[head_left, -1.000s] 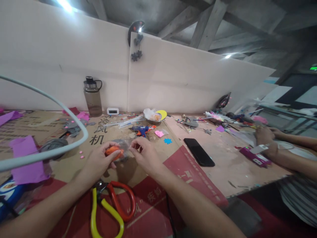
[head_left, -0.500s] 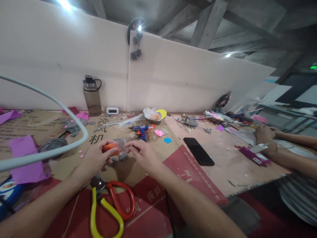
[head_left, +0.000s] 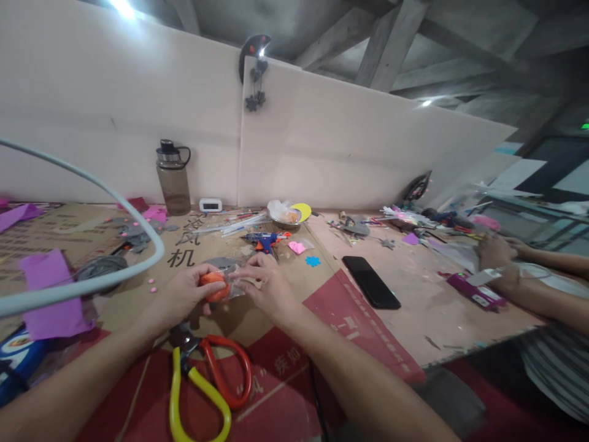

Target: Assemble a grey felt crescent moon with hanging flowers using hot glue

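My left hand (head_left: 196,291) is closed around a small clear plastic bag (head_left: 234,287) with something orange (head_left: 214,286) inside; what the orange stuff is I cannot make out. My right hand (head_left: 267,282) pinches the bag's loose clear end with thumb and fingertips. Just behind the hands lies a grey piece (head_left: 222,263), partly covered by them. Nearer to me rest scissors (head_left: 202,356) with one yellow and one red handle, their blades partly hidden below my left wrist. A blue hot glue gun (head_left: 265,241) lies beyond my right hand.
A pale curved tube (head_left: 151,239) arches across the left. Behind stand a water bottle (head_left: 173,178) and a metal bowl (head_left: 284,216). A black phone (head_left: 370,282) lies right of my arm. Another person's arms (head_left: 529,276) rest at the table's right side, near a purple device (head_left: 476,290).
The orange-filled bag has turned and shifted slightly right in my left hand. My right fingers have spread onto its clear end. The grey piece behind the hands shows differently now.
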`<state>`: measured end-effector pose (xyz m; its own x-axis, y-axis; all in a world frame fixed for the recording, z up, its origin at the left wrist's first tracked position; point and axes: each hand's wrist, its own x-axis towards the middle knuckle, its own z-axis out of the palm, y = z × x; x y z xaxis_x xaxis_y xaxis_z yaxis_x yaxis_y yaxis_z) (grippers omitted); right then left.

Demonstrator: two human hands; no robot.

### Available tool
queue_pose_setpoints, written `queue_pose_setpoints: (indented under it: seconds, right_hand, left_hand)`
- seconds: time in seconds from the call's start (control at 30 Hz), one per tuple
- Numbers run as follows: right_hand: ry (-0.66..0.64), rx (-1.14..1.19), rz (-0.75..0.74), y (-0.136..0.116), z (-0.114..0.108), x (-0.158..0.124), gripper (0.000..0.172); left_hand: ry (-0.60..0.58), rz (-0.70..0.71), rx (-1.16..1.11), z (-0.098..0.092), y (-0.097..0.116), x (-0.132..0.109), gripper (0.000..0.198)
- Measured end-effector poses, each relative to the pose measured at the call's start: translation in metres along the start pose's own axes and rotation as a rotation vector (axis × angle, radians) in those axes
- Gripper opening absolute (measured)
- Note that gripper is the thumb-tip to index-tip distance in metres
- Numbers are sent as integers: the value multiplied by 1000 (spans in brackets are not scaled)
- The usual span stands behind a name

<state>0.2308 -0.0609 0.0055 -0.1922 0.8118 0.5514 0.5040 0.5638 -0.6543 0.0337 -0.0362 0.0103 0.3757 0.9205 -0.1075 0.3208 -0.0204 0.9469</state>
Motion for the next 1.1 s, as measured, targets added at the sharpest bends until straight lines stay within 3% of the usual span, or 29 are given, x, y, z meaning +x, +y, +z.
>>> queue_pose_setpoints:
  seconds: [0.17,0.3,0.53,0.77,0.97,1.1]
  right_hand:
    - [-22,77,21,-2,-1,1,8]
    - [-114,123,35,-5,0,-1,20]
    - [-91,60,59,-10,2,-1,40]
    - [-142,110,89,-7,-1,0,19]
    - [-89,99,28,-4,2,-2,37]
    - [-67,88,12,-6,4,-2,33]
  left_hand:
    - [-41,-8,-89,4,12,-6,33]
    - [-1,31,-119,3,16,-5,32]
    - [-8,-24,-14,2,2,-1,37]
    - [-46,-61,-63,3,2,-3,35]
    - [-44,-81,-233,7,10,-6,33]
    - [-70,-97,-351,6,10,-4,31]
